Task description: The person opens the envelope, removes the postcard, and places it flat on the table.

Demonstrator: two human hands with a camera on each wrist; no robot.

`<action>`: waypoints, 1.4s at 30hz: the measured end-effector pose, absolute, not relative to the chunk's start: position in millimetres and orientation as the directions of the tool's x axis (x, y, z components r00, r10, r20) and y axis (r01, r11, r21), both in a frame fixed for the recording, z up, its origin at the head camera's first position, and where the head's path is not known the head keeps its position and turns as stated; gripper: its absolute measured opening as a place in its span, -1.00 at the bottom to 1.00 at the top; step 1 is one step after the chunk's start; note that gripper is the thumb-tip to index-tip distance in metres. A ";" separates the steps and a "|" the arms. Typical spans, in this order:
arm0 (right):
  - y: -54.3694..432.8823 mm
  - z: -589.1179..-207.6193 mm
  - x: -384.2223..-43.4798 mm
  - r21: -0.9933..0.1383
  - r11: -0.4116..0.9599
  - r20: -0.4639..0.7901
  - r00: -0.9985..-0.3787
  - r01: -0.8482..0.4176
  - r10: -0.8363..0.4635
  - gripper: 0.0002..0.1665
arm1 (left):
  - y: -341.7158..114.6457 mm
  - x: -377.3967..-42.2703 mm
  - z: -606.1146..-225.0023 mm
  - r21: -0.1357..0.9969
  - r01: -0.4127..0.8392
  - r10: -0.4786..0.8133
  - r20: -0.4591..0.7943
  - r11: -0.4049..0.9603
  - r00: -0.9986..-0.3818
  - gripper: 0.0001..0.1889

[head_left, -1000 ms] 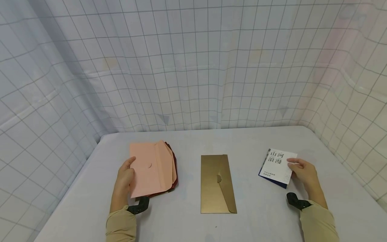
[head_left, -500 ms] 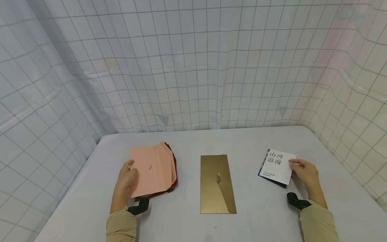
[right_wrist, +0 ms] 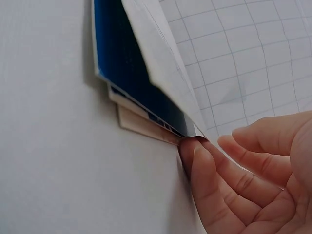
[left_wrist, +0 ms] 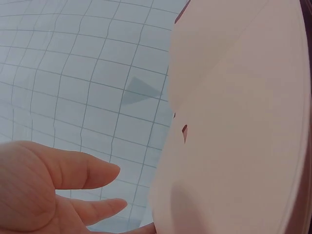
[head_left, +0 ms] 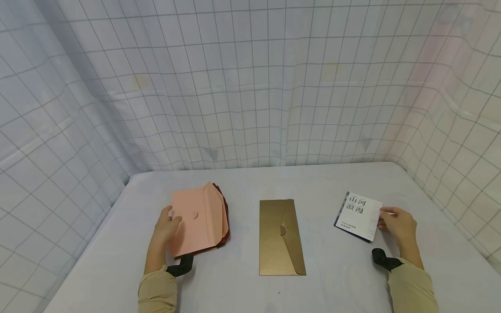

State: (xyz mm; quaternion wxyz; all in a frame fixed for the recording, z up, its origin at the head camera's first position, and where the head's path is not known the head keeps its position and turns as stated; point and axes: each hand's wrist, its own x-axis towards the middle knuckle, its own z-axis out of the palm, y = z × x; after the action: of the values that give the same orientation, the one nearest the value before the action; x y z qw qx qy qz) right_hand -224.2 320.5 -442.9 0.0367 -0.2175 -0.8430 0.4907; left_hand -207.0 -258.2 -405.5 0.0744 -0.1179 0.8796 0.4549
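Note:
At the left, a stack of pink envelopes [head_left: 195, 217] lies with its flaps to the right; a dark red layer shows underneath. My left hand [head_left: 161, 232] is at the stack's left edge, thumb over the top envelope. In the left wrist view its thumb [left_wrist: 87, 170] and fingers are spread apart, one fingertip meeting the pink paper [left_wrist: 234, 136]. At the right lies a small stack of cards [head_left: 358, 216], white with printed characters on top and blue below. Fingertips of my right hand [head_left: 401, 226] touch its right edge; in the right wrist view the thumb [right_wrist: 265, 136] stands off the cards.
Between the hands a gold envelope [head_left: 278, 237] lies on the white table [head_left: 235, 291], its flap to the right. White gridded curtains [head_left: 250, 87] rise behind and at both sides. Each wrist wears a black camera mount [head_left: 182, 265].
The top pink envelope has shifted slightly right, with my left hand following. My right fingers have slid off the white card to its edge, and the cards lie more evenly stacked.

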 end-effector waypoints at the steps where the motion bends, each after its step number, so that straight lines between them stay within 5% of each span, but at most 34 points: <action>1: 320.9 -443.1 -224.3 -0.847 0.419 -0.150 -0.903 0.327 0.403 -0.50 | -257.9 -206.9 -405.1 0.778 -0.274 -0.138 -0.239 0.565 -0.961 -0.31; 42: 314.3 -424.2 -221.2 -0.867 0.408 -0.111 -0.909 0.286 0.401 -0.50 | -248.3 -202.3 -389.4 0.842 -0.257 -0.144 -0.214 0.475 -0.966 -0.32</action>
State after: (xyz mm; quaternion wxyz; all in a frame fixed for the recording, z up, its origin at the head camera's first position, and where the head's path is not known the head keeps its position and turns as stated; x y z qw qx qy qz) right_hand -221.2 314.3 -424.2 0.0569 -0.2053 -0.8372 0.5037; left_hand -202.3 -248.3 -389.4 0.0566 -0.1170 0.8568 0.4990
